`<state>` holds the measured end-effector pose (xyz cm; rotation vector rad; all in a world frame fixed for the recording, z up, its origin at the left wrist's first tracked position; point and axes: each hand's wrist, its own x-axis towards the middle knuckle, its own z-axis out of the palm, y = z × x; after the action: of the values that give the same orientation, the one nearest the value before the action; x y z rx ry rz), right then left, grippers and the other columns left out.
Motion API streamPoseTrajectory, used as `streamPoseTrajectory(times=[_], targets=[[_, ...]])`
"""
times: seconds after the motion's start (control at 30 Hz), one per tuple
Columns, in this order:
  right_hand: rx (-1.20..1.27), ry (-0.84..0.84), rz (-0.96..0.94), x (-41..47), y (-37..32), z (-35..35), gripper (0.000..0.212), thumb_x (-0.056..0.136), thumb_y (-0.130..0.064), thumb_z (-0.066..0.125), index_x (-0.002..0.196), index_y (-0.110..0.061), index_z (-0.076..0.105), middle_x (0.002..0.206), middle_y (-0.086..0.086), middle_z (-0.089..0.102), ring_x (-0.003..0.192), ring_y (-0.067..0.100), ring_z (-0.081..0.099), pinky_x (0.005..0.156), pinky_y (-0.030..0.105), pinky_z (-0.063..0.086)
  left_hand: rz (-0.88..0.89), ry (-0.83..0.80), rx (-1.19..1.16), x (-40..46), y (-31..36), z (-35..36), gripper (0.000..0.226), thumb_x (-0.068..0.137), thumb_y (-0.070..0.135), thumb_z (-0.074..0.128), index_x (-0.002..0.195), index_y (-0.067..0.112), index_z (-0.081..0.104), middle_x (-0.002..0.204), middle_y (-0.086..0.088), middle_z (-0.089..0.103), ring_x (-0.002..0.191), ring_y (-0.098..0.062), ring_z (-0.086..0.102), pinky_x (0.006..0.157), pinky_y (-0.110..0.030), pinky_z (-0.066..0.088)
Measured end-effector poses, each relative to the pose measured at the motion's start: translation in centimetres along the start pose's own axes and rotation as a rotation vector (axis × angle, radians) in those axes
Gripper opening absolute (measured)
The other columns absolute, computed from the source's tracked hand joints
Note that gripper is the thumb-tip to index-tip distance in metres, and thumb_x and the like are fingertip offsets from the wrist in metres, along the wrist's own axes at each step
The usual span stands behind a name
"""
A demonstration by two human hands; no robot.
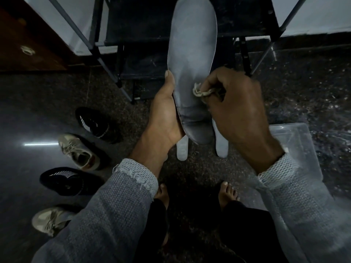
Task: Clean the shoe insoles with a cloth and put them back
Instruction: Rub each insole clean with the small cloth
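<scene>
A long grey insole (191, 46) is held upright in front of me. My left hand (165, 112) grips its heel end from the left, thumb along its edge. My right hand (237, 109) pinches a small crumpled beige cloth (201, 91) against the insole's lower middle. Two pale insoles lie on the floor below, their ends showing: one insole (182, 149) under my left hand and another insole (221, 144) under my right hand. On the floor at the left stand two black shoes (95, 124) (64, 180) and two beige sneakers (79, 150) (49, 219).
A dark metal-framed shoe rack (136, 35) stands ahead against a white wall. A wooden cabinet (24, 42) is at the top left. A clear plastic lid or box (296, 147) lies on the speckled floor at the right. My bare feet (163, 194) are below.
</scene>
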<state>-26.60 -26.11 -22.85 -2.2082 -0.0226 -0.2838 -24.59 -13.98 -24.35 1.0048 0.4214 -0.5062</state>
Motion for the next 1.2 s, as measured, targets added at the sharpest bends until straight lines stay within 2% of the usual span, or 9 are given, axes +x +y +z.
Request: streamPoseTrajectory(times=[0.13, 0.2, 0.3, 0.4, 0.53, 0.63, 0.83, 1.03, 1.2], targets=[[0.070, -0.075, -0.031, -0.7, -1.3, 1.0, 0.014, 0.083, 0.000, 0.062, 0.082, -0.014, 0.067, 0.076, -0.009, 0.067, 0.074, 0.003, 0.062, 0.068, 0.018, 0.051, -0.012, -0.030, -0.092, 0.4, -0.4, -0.2, 0.057, 0.101, 0.051, 0.030, 0.120, 0.007, 0.060, 0.100, -0.011, 0.072, 0.092, -0.022, 0.069, 0.088, -0.035, 0.054], [0.071, -0.103, -0.058, -0.6, -1.4, 0.9, 0.017, 0.081, 0.003, 0.061, 0.081, -0.014, 0.067, 0.076, -0.009, 0.067, 0.075, 0.003, 0.061, 0.068, 0.014, 0.049, -0.003, -0.037, -0.103, 0.6, -0.4, -0.4, 0.056, 0.101, 0.051, 0.030, 0.111, 0.007, 0.062, 0.096, -0.011, 0.072, 0.092, -0.022, 0.070, 0.086, -0.035, 0.055], [0.013, -0.074, -0.027, -0.2, -0.6, 0.2, 0.016, 0.081, 0.003, 0.062, 0.081, -0.013, 0.067, 0.078, -0.009, 0.065, 0.075, 0.002, 0.060, 0.066, 0.010, 0.046, -0.015, -0.047, -0.085, 0.3, -0.1, -0.1, 0.063, 0.102, 0.051, 0.026, 0.134, 0.002, 0.051, 0.104, -0.013, 0.069, 0.088, -0.023, 0.071, 0.074, -0.029, 0.057], [-0.030, -0.003, 0.004, 0.0, 0.1, 0.0, 0.011, 0.084, -0.003, 0.065, 0.082, -0.014, 0.066, 0.079, -0.009, 0.064, 0.075, 0.002, 0.060, 0.067, 0.013, 0.049, -0.021, -0.029, -0.028, 0.1, 0.0, 0.5, 0.064, 0.103, 0.049, 0.023, 0.146, 0.003, 0.037, 0.132, -0.013, 0.058, 0.120, -0.031, 0.058, 0.076, -0.028, 0.053], [0.015, -0.008, -0.038, -0.4, -0.8, 0.7, 0.013, 0.084, -0.002, 0.065, 0.080, -0.015, 0.066, 0.076, -0.010, 0.065, 0.074, 0.003, 0.061, 0.065, 0.010, 0.047, -0.023, -0.085, -0.104, 0.3, -0.4, 0.1, 0.057, 0.102, 0.050, 0.028, 0.125, 0.007, 0.058, 0.107, -0.011, 0.069, 0.103, -0.025, 0.065, 0.094, -0.037, 0.051], [0.060, -0.104, -0.088, -0.5, -1.5, 0.7, 0.020, 0.080, 0.003, 0.063, 0.080, -0.016, 0.068, 0.075, -0.014, 0.064, 0.077, 0.001, 0.061, 0.068, 0.007, 0.047, -0.025, -0.107, -0.123, 0.6, -0.7, -0.5, 0.052, 0.102, 0.049, 0.031, 0.106, 0.008, 0.064, 0.095, -0.010, 0.072, 0.093, -0.022, 0.069, 0.089, -0.037, 0.054], [-0.052, -0.129, -0.093, 0.3, -0.6, -0.5, 0.013, 0.079, -0.001, 0.067, 0.078, -0.014, 0.068, 0.075, -0.009, 0.066, 0.073, 0.004, 0.061, 0.065, 0.017, 0.050, -0.015, -0.144, -0.129, 0.5, -0.6, -0.3, 0.056, 0.103, 0.046, 0.028, 0.129, 0.004, 0.054, 0.112, -0.014, 0.067, 0.104, -0.026, 0.065, 0.097, -0.039, 0.051], [-0.022, -0.002, -0.121, 0.0, -0.4, 0.1, 0.017, 0.080, 0.004, 0.061, 0.080, -0.012, 0.068, 0.075, -0.005, 0.068, 0.070, 0.007, 0.062, 0.065, 0.020, 0.050, -0.058, -0.170, -0.119, 0.4, -0.9, 0.0, 0.055, 0.102, 0.048, 0.030, 0.125, 0.006, 0.056, 0.116, -0.015, 0.064, 0.107, -0.026, 0.063, 0.098, -0.039, 0.050], [-0.019, -0.278, -0.258, 0.1, -0.7, -0.1, 0.020, 0.078, 0.004, 0.062, 0.083, -0.014, 0.070, 0.078, -0.006, 0.070, 0.074, 0.008, 0.064, 0.070, 0.025, 0.051, -0.042, -0.134, -0.156, 1.0, -0.4, -0.8, 0.053, 0.102, 0.047, 0.032, 0.118, 0.005, 0.060, 0.110, -0.014, 0.068, 0.102, -0.025, 0.067, 0.088, -0.036, 0.055]])
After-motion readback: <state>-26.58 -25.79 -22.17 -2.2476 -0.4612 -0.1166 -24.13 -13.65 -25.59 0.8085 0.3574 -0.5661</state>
